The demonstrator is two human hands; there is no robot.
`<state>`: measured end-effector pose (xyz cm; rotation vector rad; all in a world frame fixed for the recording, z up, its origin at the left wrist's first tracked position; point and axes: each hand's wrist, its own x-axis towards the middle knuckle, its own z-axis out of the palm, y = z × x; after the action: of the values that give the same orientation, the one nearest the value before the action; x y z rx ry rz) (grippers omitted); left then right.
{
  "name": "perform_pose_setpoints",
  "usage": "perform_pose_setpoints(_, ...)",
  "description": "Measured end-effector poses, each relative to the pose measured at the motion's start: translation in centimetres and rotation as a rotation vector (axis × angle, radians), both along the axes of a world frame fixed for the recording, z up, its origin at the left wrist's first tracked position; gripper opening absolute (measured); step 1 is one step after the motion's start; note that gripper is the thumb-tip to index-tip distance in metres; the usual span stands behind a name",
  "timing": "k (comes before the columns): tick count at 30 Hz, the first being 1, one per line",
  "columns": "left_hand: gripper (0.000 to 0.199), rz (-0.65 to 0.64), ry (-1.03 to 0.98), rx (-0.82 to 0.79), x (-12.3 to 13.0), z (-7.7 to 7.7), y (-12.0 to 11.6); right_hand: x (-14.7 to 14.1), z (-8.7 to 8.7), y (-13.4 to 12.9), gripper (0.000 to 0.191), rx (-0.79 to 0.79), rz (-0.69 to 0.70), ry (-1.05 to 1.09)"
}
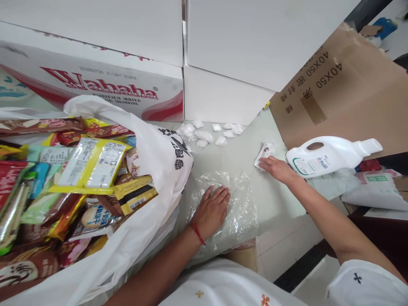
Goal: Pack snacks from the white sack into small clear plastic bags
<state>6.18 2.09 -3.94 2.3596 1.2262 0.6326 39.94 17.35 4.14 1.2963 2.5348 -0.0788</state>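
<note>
My left hand [212, 209], with a red string at its wrist, lies flat on a clear plastic bag [244, 204] spread over the pale tabletop [236, 159]. Its fingers point away from me and hold nothing. To the right, my right hand [276, 168] has its fingers on a small white packet with dark print [265, 154] near the table's right side; the fingertips are closed on its lower edge. Several small white wrapped pieces [220, 141] lie behind the clear bag.
At left a large white bag [168, 165] is full of snack packets [92, 163]. White boxes [219, 93] and a Wahaha carton [127, 91] stand behind. A white jug [331, 158] lies at right before a brown cardboard box [347, 97].
</note>
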Motion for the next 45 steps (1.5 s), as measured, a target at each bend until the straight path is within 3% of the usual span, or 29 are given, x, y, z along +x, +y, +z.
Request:
perform_pose_setpoints(3,0.042,-0.001,0.000,-0.012,0.0,0.0,0.0,-0.6,-0.1,0.4,0.034,0.021,0.030,0.087)
perform_pose_setpoints(7,0.042,-0.008,-0.002,-0.027,0.0,0.1,0.0,-1.1,0.0,1.5,0.034,-0.057,-0.016,0.186)
perform_pose_setpoints(13,0.040,0.003,-0.001,-0.027,0.0,0.3,0.1,-4.7,0.2,2.6,0.037,-0.129,-0.194,-0.149)
perform_pose_setpoints(19,0.040,-0.002,-0.022,-0.026,0.0,0.2,0.1,-8.4,-2.2,0.7,0.027,-0.077,-0.304,-0.219)
perform_pose_setpoints(24,0.039,0.005,-0.027,-0.022,0.0,0.2,0.1,-7.0,-2.8,-1.2,0.032,-0.005,-0.356,-0.075)
perform_pose_setpoints(30,0.039,-0.002,-0.026,-0.005,-0.1,0.1,0.1,-3.7,-2.6,-2.3,0.025,0.125,-0.479,0.247)
perform_pose_setpoints(39,0.038,0.004,-0.007,-0.005,-0.1,0.2,0.2,-3.1,-6.2,-4.8,0.022,0.474,-0.817,0.462)
perform_pose_setpoints(45,0.036,0.004,-0.009,-0.006,-0.2,0.0,0.2,-3.5,-5.3,-4.0,0.011,0.494,-0.685,0.303)
